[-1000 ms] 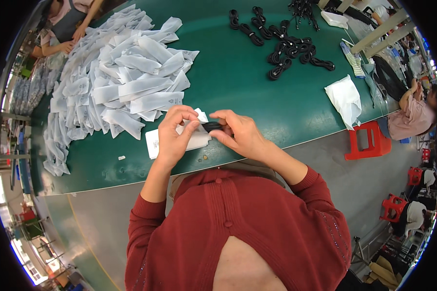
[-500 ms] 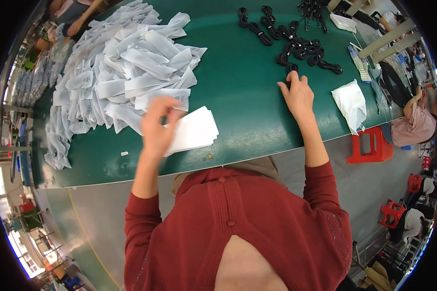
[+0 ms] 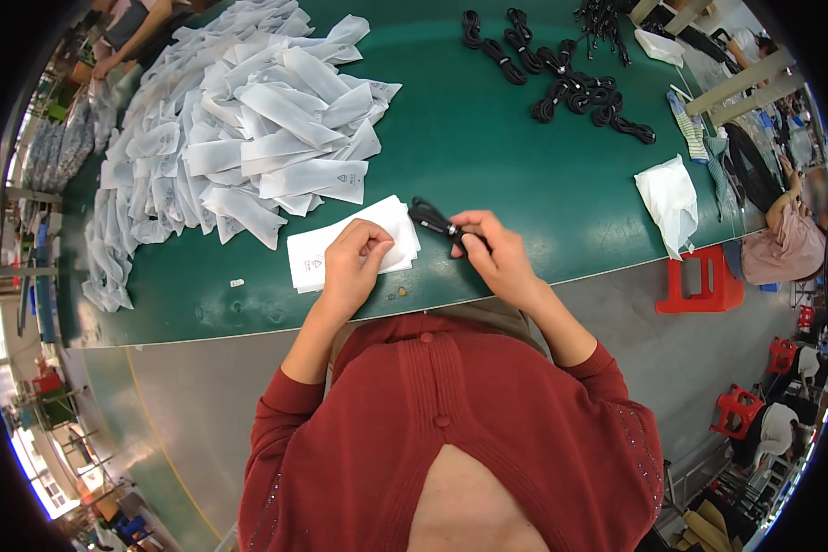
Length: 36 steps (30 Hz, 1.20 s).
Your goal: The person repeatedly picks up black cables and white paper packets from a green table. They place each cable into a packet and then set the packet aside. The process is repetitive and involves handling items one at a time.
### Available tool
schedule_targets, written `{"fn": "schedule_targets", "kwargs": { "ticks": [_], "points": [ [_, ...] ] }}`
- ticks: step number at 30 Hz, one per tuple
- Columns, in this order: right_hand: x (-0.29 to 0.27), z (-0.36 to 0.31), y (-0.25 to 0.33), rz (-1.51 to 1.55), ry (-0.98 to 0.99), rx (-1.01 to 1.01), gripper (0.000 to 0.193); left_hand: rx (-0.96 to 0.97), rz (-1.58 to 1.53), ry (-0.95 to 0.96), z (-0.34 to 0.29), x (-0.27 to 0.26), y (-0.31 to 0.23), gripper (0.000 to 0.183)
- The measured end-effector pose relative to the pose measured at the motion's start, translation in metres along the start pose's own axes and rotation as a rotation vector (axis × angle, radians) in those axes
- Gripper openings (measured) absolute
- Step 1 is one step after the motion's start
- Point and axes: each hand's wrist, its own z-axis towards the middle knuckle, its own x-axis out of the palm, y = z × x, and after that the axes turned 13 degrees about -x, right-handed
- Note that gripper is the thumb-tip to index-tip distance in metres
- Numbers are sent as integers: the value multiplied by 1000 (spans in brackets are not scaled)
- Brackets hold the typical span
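My right hand (image 3: pixel 501 256) grips a coiled black cable (image 3: pixel 430 217), its loops tied in a bundle, just above the table near the front edge. Beside it lies a small stack of flat white plastic bags (image 3: pixel 305 248). Over that stack my left hand (image 3: pixel 354 264) has its fingers curled and pinched together at the top bag; the exact hold is partly hidden by the fingers. To the left spreads a large heap of filled whitish bags (image 3: pixel 276 115). More coiled black cables (image 3: pixel 575 92) lie farther off on the right.
The green table (image 3: pixel 488 166) carries a crumpled white bag (image 3: pixel 667 198) and a striped glove (image 3: pixel 687 126) on the right. A red stool (image 3: pixel 701 281) stands beyond the front edge. Another person's arm (image 3: pixel 138 37) reaches in at far left; someone in pink (image 3: pixel 782 241) sits at right.
My right hand has brought a coiled cable from the far group toward the white bags. My left hand has moved right and down onto the stack, and its fingers have closed.
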Motion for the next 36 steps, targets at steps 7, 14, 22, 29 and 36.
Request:
{"fn": "schedule_targets", "kwargs": {
  "ticks": [7, 14, 22, 29, 36],
  "points": [
    [-8, 9, -1, -98, 355, 16, 22, -26, -181, 24, -1, -2, -2, 6],
    [-6, 23, 0, 664, 257, 734, 23, 328, 124, 76, -1, -6, -22, 15],
    [20, 20, 6, 0, 99, -232, 31, 296, 76, -19, 11, -9, -32, 12],
    [-17, 56, 5, -416, -138, -362, 36, -108, -672, 15, 51, -49, -37, 6],
    [-124, 102, -108, -1259, -236, 55, 49, 175, -284, -721, 122, -118, -41, 26]
  ]
}}
